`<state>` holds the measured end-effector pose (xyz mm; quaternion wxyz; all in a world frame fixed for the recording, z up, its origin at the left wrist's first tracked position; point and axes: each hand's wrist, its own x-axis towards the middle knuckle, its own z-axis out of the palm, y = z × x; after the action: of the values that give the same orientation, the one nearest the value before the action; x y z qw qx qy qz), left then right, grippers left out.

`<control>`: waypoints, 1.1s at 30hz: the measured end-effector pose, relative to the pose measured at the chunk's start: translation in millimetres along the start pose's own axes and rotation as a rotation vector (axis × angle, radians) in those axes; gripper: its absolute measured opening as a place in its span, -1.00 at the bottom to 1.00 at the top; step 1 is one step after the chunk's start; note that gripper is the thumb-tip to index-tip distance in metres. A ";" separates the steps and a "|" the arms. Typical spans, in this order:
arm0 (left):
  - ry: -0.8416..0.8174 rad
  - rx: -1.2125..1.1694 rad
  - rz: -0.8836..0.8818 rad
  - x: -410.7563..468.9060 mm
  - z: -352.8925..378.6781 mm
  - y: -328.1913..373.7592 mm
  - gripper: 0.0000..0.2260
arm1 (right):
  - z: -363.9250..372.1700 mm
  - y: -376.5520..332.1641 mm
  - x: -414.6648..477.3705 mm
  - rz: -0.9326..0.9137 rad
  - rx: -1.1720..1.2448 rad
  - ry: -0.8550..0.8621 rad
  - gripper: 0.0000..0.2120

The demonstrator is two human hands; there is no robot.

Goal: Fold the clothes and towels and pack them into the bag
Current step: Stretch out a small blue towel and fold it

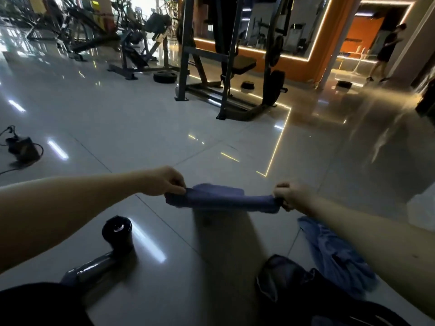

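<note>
Head cam, mid-frame: L hand (168, 182) & R hand (290, 196) each pinch-grip a towel (221, 196) end, holding it taut, prob. to square the fold.

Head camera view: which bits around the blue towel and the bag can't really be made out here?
Head view, blue towel: its ends are covered by the left hand and right hand gripping it; the smear below is blurred, cloth or shadow cannot be told.
Head view, dark bag: dim and cut off by the bottom edge; opening and contents cannot be told.
Head view, light blue garment: partly hidden by the right forearm.
</note>
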<state>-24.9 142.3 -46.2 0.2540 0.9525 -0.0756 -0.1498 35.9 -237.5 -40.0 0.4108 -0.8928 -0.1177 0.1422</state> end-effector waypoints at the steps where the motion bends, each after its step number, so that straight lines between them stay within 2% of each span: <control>1: -0.073 0.027 -0.016 -0.3 16.9 -8.1 -0.91 | 8.8 14.7 -2.3 0.040 -0.033 -0.053 -0.79; 4: -0.244 0.028 -0.043 0.0 60.4 -24.3 -0.92 | 27.6 43.6 -7.0 0.113 -0.067 -0.180 -0.85; 6: -0.331 0.036 -0.061 2.0 79.7 -29.0 -0.85 | 35.5 51.8 -4.7 0.148 -0.066 -0.236 -0.83; 8: -0.410 0.015 -0.098 5.6 91.8 -32.4 -0.83 | 44.0 57.2 3.0 0.185 -0.043 -0.272 -0.78; 10: -0.489 -0.031 -0.153 11.1 99.8 -37.5 -0.90 | 52.3 66.3 15.0 0.236 -0.031 -0.283 -0.76; 12: -0.511 -0.079 -0.173 19.7 105.9 -46.9 -0.91 | 60.8 77.3 30.0 0.258 -0.062 -0.279 -0.75; 17: -0.436 -0.004 -0.190 63.3 119.4 -77.4 -0.88 | 82.7 112.6 76.3 0.260 -0.117 -0.301 -0.87; 23: -0.363 0.049 -0.208 124.7 158.3 -128.5 -0.85 | 117.6 164.7 135.0 0.159 -0.244 -0.273 -0.87; 26: -0.231 0.022 -0.240 151.8 183.1 -154.3 -0.88 | 138.9 193.4 172.5 0.152 -0.200 -0.214 -0.84; 30: 0.015 -0.077 -0.261 184.0 203.9 -174.2 -0.87 | 164.9 226.1 213.1 0.172 -0.195 -0.125 -0.91; 33: 0.020 -0.082 -0.275 205.9 217.9 -183.9 -0.90 | 183.2 243.7 235.0 0.160 -0.261 -0.119 -0.86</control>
<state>111.3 154.6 -370.2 0.2706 0.9442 0.0642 -0.1764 213.4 -187.1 -377.9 0.2708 -0.9353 -0.0876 0.2105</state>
